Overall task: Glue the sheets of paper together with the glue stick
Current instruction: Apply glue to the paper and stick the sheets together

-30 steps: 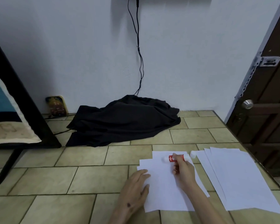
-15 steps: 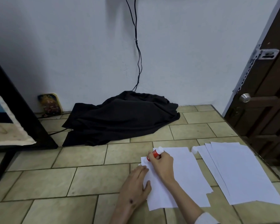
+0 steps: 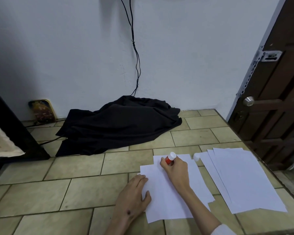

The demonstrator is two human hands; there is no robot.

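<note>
Two stacks of white paper lie on the tiled floor, and the move to come turns on the nearer one. That nearer stack of white sheets [image 3: 170, 192] sits at lower centre of the frame, its long axis running from the bottom edge up toward the wall. At its upper end the right hand [image 3: 176, 172] grips a red glue stick with a white end [image 3: 170, 158], tilted, the white end pointing up and away; whether the tip touches the paper I cannot tell. The left hand [image 3: 134, 195] lies flat with straight fingers on the stack's left edge, pinning it. I judge the next stroke will run along that upper edge or down the long axis toward the person. A small white cap [image 3: 196, 156] rests just right of the stack. Further right lies the fanned pile of white sheets [image 3: 244, 180], nearer the right hand.
</note>
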